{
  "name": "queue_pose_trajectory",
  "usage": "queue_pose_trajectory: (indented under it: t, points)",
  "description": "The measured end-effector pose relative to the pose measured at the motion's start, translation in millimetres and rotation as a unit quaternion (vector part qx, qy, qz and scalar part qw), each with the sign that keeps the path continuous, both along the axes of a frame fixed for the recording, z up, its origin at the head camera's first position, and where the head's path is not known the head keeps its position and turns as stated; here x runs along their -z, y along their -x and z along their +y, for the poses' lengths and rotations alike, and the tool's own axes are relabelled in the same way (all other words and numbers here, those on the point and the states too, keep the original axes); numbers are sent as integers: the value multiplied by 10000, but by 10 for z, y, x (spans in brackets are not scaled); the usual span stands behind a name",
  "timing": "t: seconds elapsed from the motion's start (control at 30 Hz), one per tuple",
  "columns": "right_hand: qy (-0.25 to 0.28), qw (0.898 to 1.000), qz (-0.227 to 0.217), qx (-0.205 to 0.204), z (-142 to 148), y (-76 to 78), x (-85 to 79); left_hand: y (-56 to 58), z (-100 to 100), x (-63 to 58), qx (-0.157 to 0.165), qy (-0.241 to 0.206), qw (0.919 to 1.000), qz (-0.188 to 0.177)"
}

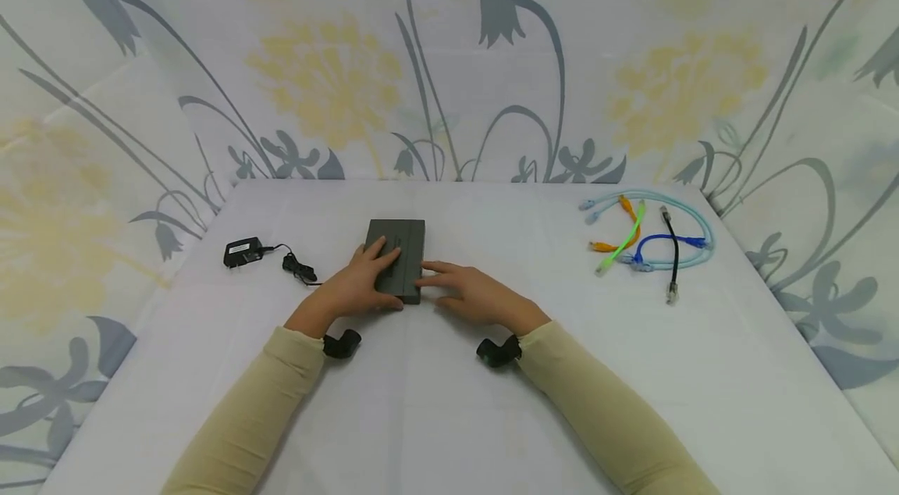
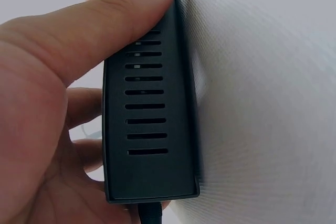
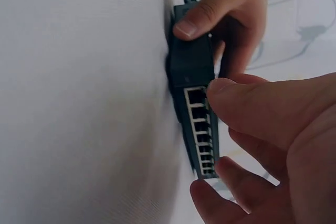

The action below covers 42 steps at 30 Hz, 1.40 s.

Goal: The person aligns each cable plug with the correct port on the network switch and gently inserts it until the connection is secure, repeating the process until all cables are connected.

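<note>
Already power cord (image 2: 150, 212) seated in end of dark box (image 1: 410, 257), gripped by my left hand (image 1: 351, 284), fingers over top. My right hand (image 1: 472, 294) loose, grasping nothing, by ports (image 3: 201, 126). Ports look bare; cables (image 1: 629, 237) unplugged, well beyond right fingers.

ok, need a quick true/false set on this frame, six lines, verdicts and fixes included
1. The right hand is beside the box. True.
2. A cable is plugged into the box's row of ports. False: the ports in view are bare.
3. The left thumb is on the box's slotted side. True.
4. The adapter and the green cable lie on opposite sides of the box. True.
5. The green cable touches the adapter. False: it lies apart, by the orange cable.
6. The left hand is on the black cable. False: it is on the box.
</note>
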State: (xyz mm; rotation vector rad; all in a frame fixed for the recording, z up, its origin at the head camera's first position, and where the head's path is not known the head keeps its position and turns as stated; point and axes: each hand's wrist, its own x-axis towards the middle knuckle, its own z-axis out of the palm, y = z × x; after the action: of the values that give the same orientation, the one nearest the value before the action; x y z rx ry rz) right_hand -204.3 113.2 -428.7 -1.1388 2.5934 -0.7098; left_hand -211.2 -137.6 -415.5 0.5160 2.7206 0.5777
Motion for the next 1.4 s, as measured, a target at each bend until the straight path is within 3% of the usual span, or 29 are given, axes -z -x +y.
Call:
queue_pose_trajectory:
  t: [0.47, 0.7, 1.4]
  points:
    - [376, 9961, 338, 727, 304, 38, -168, -46, -29, 11, -62, -5, 10000, 34]
    - [568, 9911, 117, 1199, 489, 86, -235, -48, -26, 11, 15, -93, 9999, 107]
    - [500, 9818, -55, 1834, 1014, 179, -334, -70, -5, 15, 120, -94, 9997, 202]
